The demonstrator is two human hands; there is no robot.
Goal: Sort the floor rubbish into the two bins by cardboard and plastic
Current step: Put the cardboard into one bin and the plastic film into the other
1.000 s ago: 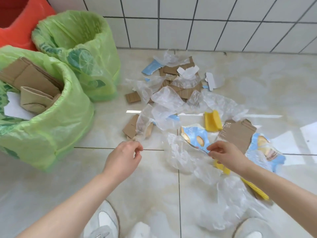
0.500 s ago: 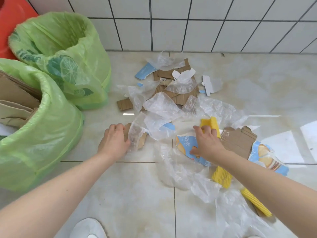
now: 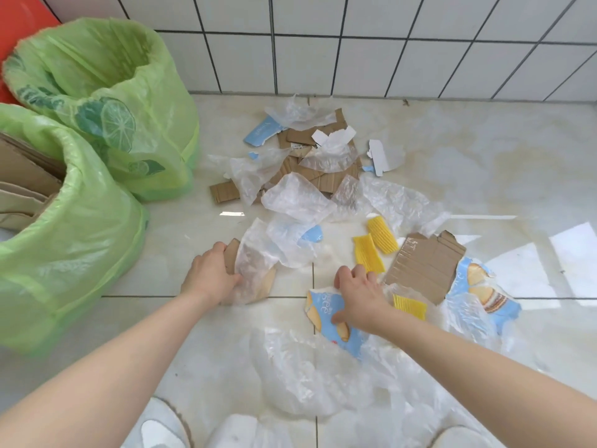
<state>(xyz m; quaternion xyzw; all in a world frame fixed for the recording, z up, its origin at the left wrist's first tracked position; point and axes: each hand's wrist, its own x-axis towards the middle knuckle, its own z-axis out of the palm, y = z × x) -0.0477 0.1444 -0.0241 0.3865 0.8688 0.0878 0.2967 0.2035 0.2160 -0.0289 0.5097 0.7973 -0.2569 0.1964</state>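
Observation:
My left hand (image 3: 210, 279) grips a small brown cardboard piece (image 3: 232, 253) on the floor, with a clear plastic film (image 3: 258, 253) draped over it. My right hand (image 3: 358, 299) lies with curled fingers on a blue printed pack piece (image 3: 326, 315), thumb on its face and fingertips at its top edge. Yellow foam strips (image 3: 368, 257) lie just beyond those fingers. The near green-lined bin (image 3: 80, 240) at left holds cardboard (image 3: 22, 169). Behind it stands a second green-lined bin (image 3: 129, 101), whose inside is hidden.
Mixed clear films, brown cardboard (image 3: 426, 263) and blue scraps spread from the tiled wall (image 3: 355, 43) down to my shoes (image 3: 161, 428). A large crumpled film (image 3: 307, 376) lies under my right forearm. An orange object (image 3: 19, 17) is at the top left.
My right hand drew back from the yellow foam strip onto the blue printed piece. My left hand stayed at the small cardboard piece and curled round its edge.

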